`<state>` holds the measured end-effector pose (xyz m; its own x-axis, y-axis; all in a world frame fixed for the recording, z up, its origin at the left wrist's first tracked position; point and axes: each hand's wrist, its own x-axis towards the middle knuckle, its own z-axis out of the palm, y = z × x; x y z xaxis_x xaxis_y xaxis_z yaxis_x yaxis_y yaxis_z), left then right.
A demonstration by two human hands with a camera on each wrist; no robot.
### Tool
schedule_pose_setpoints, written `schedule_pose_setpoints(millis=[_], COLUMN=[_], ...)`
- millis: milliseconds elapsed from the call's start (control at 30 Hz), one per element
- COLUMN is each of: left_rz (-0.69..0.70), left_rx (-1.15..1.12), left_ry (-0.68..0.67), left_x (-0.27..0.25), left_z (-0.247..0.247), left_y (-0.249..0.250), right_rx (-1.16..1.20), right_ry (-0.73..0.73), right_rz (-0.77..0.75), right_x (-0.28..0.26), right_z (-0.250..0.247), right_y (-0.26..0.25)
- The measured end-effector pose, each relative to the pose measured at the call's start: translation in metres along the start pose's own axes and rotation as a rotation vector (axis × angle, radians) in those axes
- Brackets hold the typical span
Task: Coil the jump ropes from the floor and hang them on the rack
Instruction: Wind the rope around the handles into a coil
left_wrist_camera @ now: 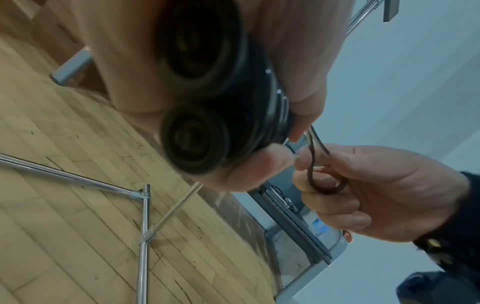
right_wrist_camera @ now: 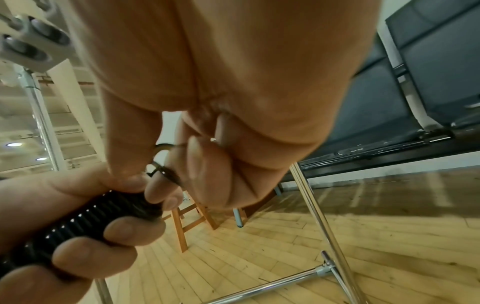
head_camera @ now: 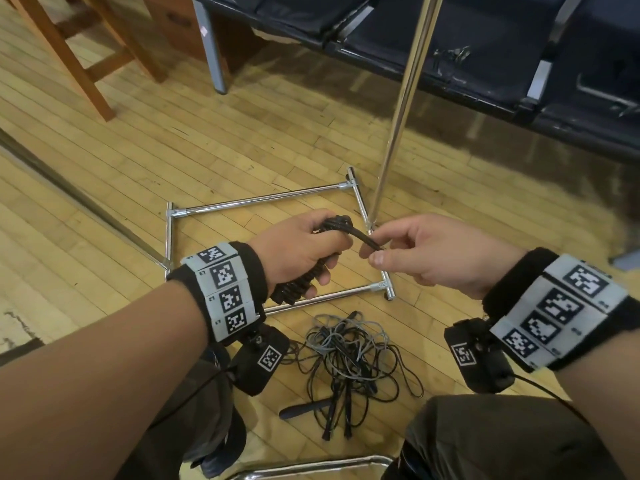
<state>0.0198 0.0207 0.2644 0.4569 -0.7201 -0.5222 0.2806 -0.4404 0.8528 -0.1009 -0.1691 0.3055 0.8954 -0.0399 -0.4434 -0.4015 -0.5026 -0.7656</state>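
My left hand (head_camera: 304, 251) grips a black jump rope bundle (head_camera: 301, 284), its two ribbed handles side by side with cord wound tightly around them (left_wrist_camera: 197, 121) (right_wrist_camera: 85, 224). A short loop of black cord (head_camera: 367, 240) sticks out of the bundle's top, and my right hand (head_camera: 412, 254) pinches that loop between thumb and fingers (left_wrist_camera: 327, 181). Both hands are held above the chrome rack's base (head_camera: 256, 202). A tangled pile of black and grey jump ropes (head_camera: 349, 362) lies on the wooden floor below my hands.
The rack's upright chrome pole (head_camera: 401, 109) rises just behind my right hand. A dark bench with metal legs (head_camera: 450, 46) stands at the back, and wooden stool legs (head_camera: 86, 64) at the back left. My knees (head_camera: 485, 441) are at the lower edge.
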Motion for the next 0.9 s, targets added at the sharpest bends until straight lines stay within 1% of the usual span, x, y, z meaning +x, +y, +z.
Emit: schedule_pose_setpoints(millis=[67, 133, 267, 333, 433, 533, 600, 733, 800, 900], left_rz=[-0.015, -0.047, -0.113, -0.143, -0.153, -0.134, -0.124, -0.121, -0.117, -0.107], left_rx=[-0.028, -0.083, -0.286, -0.353, -0.345, -0.341, -0.324, -0.27, -0.25, -0.209], left_ry=[-0.004, -0.015, -0.112, -0.128, -0.046, -0.004, 0.012, 0.029, 0.031, 0.026], left_x=[0.0, -0.001, -0.004, -0.005, -0.004, -0.004, -0.005, -0.006, -0.007, -0.007], left_z=[0.003, 0.004, 0.004, 0.004, 0.005, 0.005, 0.005, 0.007, 0.007, 0.007], left_y=[-0.001, -0.001, 0.004, 0.006, 0.006, 0.006, 0.006, 0.007, 0.008, 0.009], right_rx=[0.009, -0.036, -0.114, -0.136, -0.089, -0.073, -0.099, -0.255, -0.302, -0.278], right_ry=[0.005, 0.029, 0.09, 0.102, 0.111, 0.139, 0.175, 0.256, 0.266, 0.255], right_rz=[0.002, -0.013, -0.033, -0.047, -0.043, -0.046, -0.042, -0.003, -0.011, -0.012], right_x=[0.001, 0.002, 0.003, 0.004, 0.004, 0.002, 0.002, 0.003, 0.003, 0.003], right_z=[-0.001, 0.003, 0.017, 0.024, 0.029, 0.029, 0.028, 0.023, 0.021, 0.02], right_y=[0.0, 0.001, -0.001, -0.003, -0.006, -0.011, -0.012, -0.012, -0.014, -0.013])
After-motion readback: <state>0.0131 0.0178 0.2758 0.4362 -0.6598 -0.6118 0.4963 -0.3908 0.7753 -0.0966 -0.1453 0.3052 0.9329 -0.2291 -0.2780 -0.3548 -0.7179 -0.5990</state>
